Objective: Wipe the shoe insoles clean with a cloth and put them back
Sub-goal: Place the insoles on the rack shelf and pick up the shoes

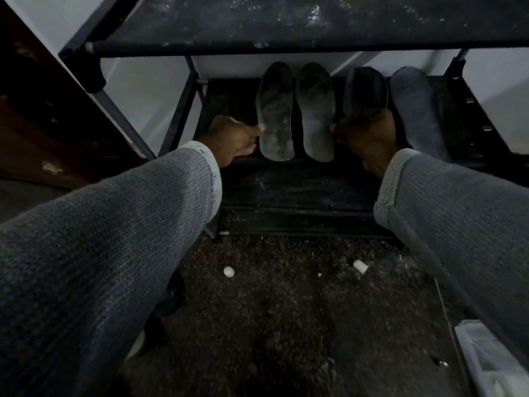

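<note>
Insoles: two grey, scuffed insoles lie side by side on the lower shelf (pixel 217 90) of a dark shoe rack, toes toward its back edge and heels toward its front edge; the left insole (pixel 274 113) and the right insole (pixel 316 113) sit just beside each other.
Left hand: the left hand (pixel 233 138) reaches in at the left insole's outer edge, a fingertip touching that edge near the heel half; the other fingers are curled under (whether they pinch anything is too dark to tell).
Right hand: the right hand (pixel 366 133) is at the right insole's outer edge, fingers curled with a fingertip against it; a real grip cannot be made out.
Dark pair: a darker insole (pixel 365 87) and a bluish one (pixel 415 110) lie toward the shelf's right end, the first partly behind the right hand.
Upper shelf: the dusty upper shelf (pixel 286 21) spans the top.
Floor: two small white bits, a round piece (pixel 229 272) and a stubby piece (pixel 360 266), lie on the speckled floor in front of the rack.
Sleeves: both arms wear grey knitted sleeves (pixel 114 239).
</note>
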`<action>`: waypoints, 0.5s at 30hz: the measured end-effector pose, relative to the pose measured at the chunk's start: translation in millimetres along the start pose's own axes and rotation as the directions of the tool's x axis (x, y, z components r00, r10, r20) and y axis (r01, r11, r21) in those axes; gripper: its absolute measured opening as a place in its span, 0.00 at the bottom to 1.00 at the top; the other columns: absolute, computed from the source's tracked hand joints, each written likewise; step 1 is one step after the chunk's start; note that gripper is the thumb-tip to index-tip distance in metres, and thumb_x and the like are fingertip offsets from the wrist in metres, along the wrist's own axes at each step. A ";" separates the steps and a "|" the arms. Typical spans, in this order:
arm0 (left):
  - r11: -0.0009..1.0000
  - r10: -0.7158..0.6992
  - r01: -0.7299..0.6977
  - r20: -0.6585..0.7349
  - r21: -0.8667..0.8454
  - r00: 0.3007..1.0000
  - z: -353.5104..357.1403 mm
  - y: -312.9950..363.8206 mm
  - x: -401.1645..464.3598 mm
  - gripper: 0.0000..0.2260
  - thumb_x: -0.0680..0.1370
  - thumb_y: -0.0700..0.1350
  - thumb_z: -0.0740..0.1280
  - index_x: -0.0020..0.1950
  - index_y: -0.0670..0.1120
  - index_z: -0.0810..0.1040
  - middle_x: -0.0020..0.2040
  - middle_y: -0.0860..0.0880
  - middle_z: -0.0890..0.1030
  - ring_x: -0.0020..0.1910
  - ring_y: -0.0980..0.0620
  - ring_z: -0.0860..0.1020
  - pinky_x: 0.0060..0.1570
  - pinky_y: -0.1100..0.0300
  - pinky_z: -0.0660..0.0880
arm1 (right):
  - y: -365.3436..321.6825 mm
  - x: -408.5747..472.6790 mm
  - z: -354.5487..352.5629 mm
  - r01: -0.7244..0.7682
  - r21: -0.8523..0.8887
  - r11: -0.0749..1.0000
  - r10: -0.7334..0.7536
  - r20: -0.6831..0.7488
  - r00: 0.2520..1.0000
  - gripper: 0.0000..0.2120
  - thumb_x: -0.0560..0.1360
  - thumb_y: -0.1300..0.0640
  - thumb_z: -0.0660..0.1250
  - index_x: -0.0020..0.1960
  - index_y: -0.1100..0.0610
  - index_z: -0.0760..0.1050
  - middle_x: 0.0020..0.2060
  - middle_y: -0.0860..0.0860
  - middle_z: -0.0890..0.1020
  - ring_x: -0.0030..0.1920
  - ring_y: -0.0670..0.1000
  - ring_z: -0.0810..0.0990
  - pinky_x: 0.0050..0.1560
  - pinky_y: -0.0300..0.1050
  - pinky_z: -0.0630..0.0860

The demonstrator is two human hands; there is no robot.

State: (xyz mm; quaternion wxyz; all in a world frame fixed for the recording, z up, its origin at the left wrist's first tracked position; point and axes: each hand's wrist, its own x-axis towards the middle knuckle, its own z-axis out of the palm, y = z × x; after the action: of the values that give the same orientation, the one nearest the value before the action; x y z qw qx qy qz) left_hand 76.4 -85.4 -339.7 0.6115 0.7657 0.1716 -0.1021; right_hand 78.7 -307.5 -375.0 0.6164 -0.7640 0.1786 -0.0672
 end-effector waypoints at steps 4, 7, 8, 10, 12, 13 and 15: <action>1.000 0.011 -0.011 0.001 0.014 1.000 -0.2 -2.1 2.6 0.10 0.77 0.43 0.70 0.40 0.43 0.70 0.39 0.48 0.76 0.37 0.58 0.75 0.28 0.72 0.76 | -0.6 -1.3 -0.5 0.003 0.041 0.999 -0.004 0.022 1.000 0.13 0.67 0.64 0.76 0.32 0.55 0.74 0.34 0.50 0.80 0.35 0.48 0.80 0.38 0.42 0.80; 1.000 0.017 -0.017 0.008 0.015 1.000 -0.6 -2.6 3.3 0.10 0.77 0.43 0.70 0.41 0.43 0.71 0.40 0.48 0.76 0.37 0.57 0.76 0.29 0.72 0.76 | 0.1 -0.2 -0.4 0.004 0.036 0.999 -0.005 0.028 1.000 0.13 0.67 0.64 0.76 0.32 0.55 0.74 0.34 0.50 0.80 0.36 0.48 0.81 0.39 0.43 0.80; 1.000 0.021 -0.021 0.010 0.014 1.000 -0.5 -2.5 3.1 0.10 0.77 0.43 0.70 0.41 0.42 0.71 0.40 0.48 0.76 0.36 0.57 0.76 0.29 0.72 0.76 | 0.7 0.0 -0.5 0.004 0.037 0.999 -0.005 0.028 1.000 0.13 0.67 0.64 0.76 0.32 0.55 0.74 0.34 0.50 0.80 0.35 0.48 0.81 0.39 0.44 0.80; 1.000 0.029 -0.029 0.013 0.009 1.000 0.0 -2.8 3.0 0.10 0.77 0.42 0.69 0.40 0.42 0.70 0.38 0.47 0.75 0.35 0.57 0.75 0.28 0.72 0.75 | 0.9 -0.9 -0.8 0.007 0.053 0.999 -0.008 0.032 0.999 0.13 0.67 0.65 0.76 0.32 0.55 0.74 0.34 0.50 0.80 0.35 0.49 0.80 0.40 0.45 0.81; 0.999 0.034 -0.034 0.013 0.010 0.999 0.0 -3.2 3.7 0.10 0.77 0.41 0.69 0.40 0.42 0.70 0.38 0.47 0.75 0.34 0.57 0.74 0.27 0.72 0.74 | 1.7 -1.0 -0.8 0.009 0.079 0.997 -0.011 0.033 0.999 0.14 0.67 0.66 0.76 0.31 0.55 0.73 0.34 0.51 0.80 0.36 0.51 0.81 0.42 0.48 0.81; 0.999 0.034 -0.034 0.010 0.015 0.999 -0.1 -3.4 4.2 0.10 0.77 0.41 0.69 0.41 0.42 0.70 0.38 0.47 0.75 0.34 0.57 0.74 0.27 0.72 0.75 | 1.8 -1.0 -0.7 0.011 0.089 0.996 -0.014 0.033 0.999 0.14 0.67 0.66 0.76 0.31 0.55 0.73 0.34 0.51 0.80 0.36 0.51 0.80 0.42 0.49 0.82; 0.999 0.029 -0.029 0.003 0.021 1.000 -0.3 -3.8 5.3 0.10 0.77 0.42 0.70 0.41 0.42 0.71 0.39 0.47 0.75 0.35 0.57 0.75 0.27 0.72 0.75 | 2.7 -0.7 -0.8 0.009 0.092 0.996 -0.012 0.035 0.999 0.15 0.67 0.67 0.75 0.31 0.55 0.72 0.34 0.51 0.80 0.37 0.52 0.81 0.44 0.52 0.82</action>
State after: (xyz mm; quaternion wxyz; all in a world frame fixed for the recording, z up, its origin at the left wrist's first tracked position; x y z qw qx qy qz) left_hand 79.8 -83.6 -344.9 0.6050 0.7743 0.1584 -0.0963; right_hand 77.3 -308.5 -377.3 0.6534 -0.7370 0.1602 -0.0650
